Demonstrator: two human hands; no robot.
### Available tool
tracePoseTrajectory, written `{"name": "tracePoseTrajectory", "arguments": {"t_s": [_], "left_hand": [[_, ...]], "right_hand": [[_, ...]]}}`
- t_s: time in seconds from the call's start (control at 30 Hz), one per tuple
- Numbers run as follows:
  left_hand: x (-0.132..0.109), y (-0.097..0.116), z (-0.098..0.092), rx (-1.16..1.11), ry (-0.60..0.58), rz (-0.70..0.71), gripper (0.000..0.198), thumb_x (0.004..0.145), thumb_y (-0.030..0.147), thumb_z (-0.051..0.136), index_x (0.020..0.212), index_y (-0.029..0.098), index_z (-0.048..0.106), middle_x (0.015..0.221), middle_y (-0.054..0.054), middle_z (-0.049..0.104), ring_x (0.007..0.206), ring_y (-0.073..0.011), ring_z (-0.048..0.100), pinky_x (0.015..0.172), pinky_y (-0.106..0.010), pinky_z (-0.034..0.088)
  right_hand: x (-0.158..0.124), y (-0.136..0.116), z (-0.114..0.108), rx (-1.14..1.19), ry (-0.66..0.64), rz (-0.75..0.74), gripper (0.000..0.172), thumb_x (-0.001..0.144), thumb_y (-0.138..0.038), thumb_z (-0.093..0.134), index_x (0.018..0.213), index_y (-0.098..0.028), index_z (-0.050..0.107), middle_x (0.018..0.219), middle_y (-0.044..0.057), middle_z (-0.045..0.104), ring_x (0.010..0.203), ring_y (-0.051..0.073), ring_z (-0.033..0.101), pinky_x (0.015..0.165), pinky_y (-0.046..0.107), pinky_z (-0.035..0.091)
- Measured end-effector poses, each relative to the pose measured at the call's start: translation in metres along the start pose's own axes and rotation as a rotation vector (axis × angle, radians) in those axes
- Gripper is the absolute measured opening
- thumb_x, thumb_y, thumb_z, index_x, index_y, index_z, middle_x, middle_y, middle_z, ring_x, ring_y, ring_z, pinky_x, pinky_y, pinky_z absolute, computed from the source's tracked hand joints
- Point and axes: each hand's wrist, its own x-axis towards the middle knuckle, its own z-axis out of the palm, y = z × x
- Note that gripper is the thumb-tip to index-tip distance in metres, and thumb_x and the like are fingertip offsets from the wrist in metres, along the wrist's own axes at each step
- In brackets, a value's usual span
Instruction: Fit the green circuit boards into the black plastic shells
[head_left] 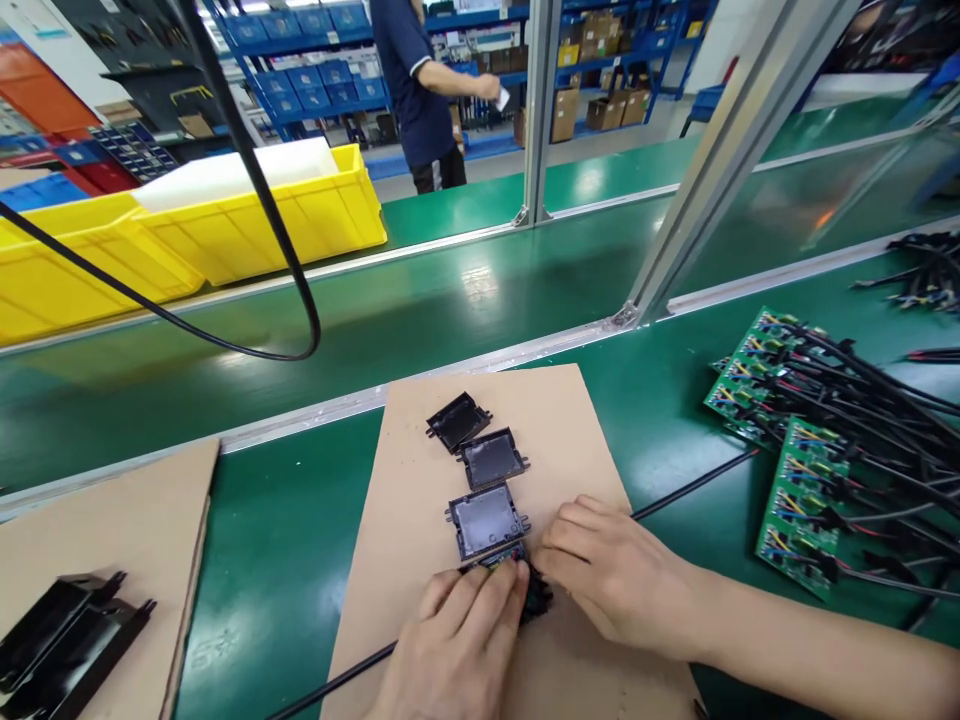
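A small black plastic case (538, 600) lies on the cardboard sheet (409, 500), largely covered by my hands. Part of a circuit board (505, 556) shows inside it. My left hand (461, 630) is closed over the case, fingertips pressing at the board. At the case's right end my right hand (611, 565) is curled in a pinch on the black cable (694, 485), though the fingertips are partly hidden. Another length of black cable (337, 682) comes out beneath my left hand. Just beyond, three open black case halves (489, 522) lie in a column.
Green circuit boards (802, 500) with bundled black cables lie at right. More black cases (64, 650) rest on a second cardboard sheet at left. A black cable loop (289, 290) hangs ahead. Yellow bins (285, 225), metal posts (536, 120) and a person (420, 90) are farther back.
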Motion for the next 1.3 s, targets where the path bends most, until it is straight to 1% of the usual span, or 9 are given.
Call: {"name": "tracePoseTrajectory", "arguments": {"t_s": [0.23, 0.4, 0.5, 0.63, 0.83, 0.9, 1.03, 1.13, 1.3], "left_hand": [[0.008, 0.004, -0.011, -0.063, -0.139, -0.039, 0.044, 0.087, 0.02, 0.043, 0.127, 0.007, 0.054, 0.112, -0.01, 0.066, 0.097, -0.0235, 0.056, 0.08, -0.036, 0.042], [0.001, -0.004, -0.022, -0.126, -0.14, -0.036, 0.035, 0.089, 0.008, 0.044, 0.121, 0.012, 0.058, 0.118, -0.007, 0.063, 0.101, -0.0223, 0.055, 0.087, -0.035, 0.045], [0.001, -0.008, -0.026, -0.105, -0.16, -0.032, 0.026, 0.092, 0.011, 0.048, 0.114, 0.013, 0.061, 0.111, -0.006, 0.065, 0.098, -0.024, 0.056, 0.085, -0.037, 0.05], [0.007, -0.01, -0.028, -0.183, -0.169, -0.024, 0.023, 0.097, 0.014, 0.041, 0.103, 0.018, 0.063, 0.097, -0.004, 0.066, 0.089, -0.0192, 0.059, 0.081, -0.033, 0.054], [-0.001, -0.009, -0.023, -0.196, -0.217, -0.052, 0.021, 0.095, 0.013, 0.043, 0.105, 0.016, 0.061, 0.1, -0.007, 0.064, 0.091, -0.0206, 0.058, 0.081, -0.035, 0.054], [-0.004, -0.007, -0.023, -0.174, -0.269, -0.076, 0.027, 0.091, 0.012, 0.047, 0.116, 0.014, 0.058, 0.109, -0.008, 0.063, 0.092, -0.0229, 0.057, 0.08, -0.037, 0.054], [-0.003, -0.004, -0.022, -0.131, -0.303, -0.085, 0.058, 0.083, 0.013, 0.048, 0.141, 0.013, 0.04, 0.128, -0.01, 0.057, 0.097, -0.0264, 0.054, 0.082, -0.042, 0.05], [0.002, -0.001, -0.02, -0.158, -0.347, -0.092, 0.062, 0.078, 0.013, 0.047, 0.141, 0.011, 0.042, 0.129, -0.008, 0.059, 0.096, -0.0266, 0.053, 0.084, -0.043, 0.047], [0.01, 0.003, -0.024, -0.246, -0.4, -0.228, 0.058, 0.076, 0.015, 0.05, 0.135, 0.018, 0.051, 0.128, -0.007, 0.058, 0.104, -0.0297, 0.05, 0.085, -0.046, 0.044]], "right_hand": [[-0.006, 0.004, 0.008, 0.033, -0.014, -0.007, 0.025, 0.095, -0.008, 0.037, 0.097, -0.016, 0.061, 0.085, 0.006, 0.059, 0.077, 0.02, 0.042, 0.069, 0.036, 0.03], [-0.007, 0.005, 0.014, 0.026, 0.03, -0.016, 0.029, 0.091, -0.003, 0.034, 0.098, -0.015, 0.061, 0.089, 0.008, 0.06, 0.08, 0.021, 0.043, 0.071, 0.037, 0.032], [-0.006, 0.004, 0.014, -0.008, 0.034, -0.021, 0.034, 0.089, 0.0, 0.033, 0.1, -0.014, 0.061, 0.088, 0.008, 0.06, 0.08, 0.021, 0.044, 0.072, 0.037, 0.033], [-0.006, 0.003, 0.015, -0.009, 0.036, -0.011, 0.036, 0.09, 0.001, 0.031, 0.103, -0.014, 0.061, 0.091, 0.008, 0.061, 0.082, 0.021, 0.046, 0.072, 0.037, 0.034], [-0.003, 0.005, 0.016, -0.021, 0.112, -0.063, 0.032, 0.093, -0.001, 0.034, 0.107, -0.014, 0.06, 0.093, 0.008, 0.062, 0.082, 0.02, 0.048, 0.072, 0.035, 0.035], [-0.002, 0.004, 0.014, -0.015, 0.11, -0.066, 0.031, 0.094, -0.002, 0.035, 0.108, -0.013, 0.06, 0.093, 0.008, 0.062, 0.082, 0.02, 0.048, 0.072, 0.035, 0.036], [0.0, 0.001, 0.01, 0.019, 0.133, -0.054, 0.027, 0.093, -0.004, 0.037, 0.103, -0.013, 0.061, 0.09, 0.008, 0.061, 0.08, 0.019, 0.048, 0.071, 0.034, 0.037], [-0.001, 0.001, 0.011, 0.027, 0.125, -0.039, 0.026, 0.093, -0.005, 0.038, 0.103, -0.013, 0.061, 0.091, 0.008, 0.061, 0.08, 0.02, 0.048, 0.071, 0.035, 0.037], [0.0, -0.001, 0.012, 0.038, 0.096, -0.004, 0.027, 0.092, -0.007, 0.037, 0.096, -0.014, 0.063, 0.088, 0.009, 0.06, 0.08, 0.02, 0.047, 0.071, 0.035, 0.038]]}}
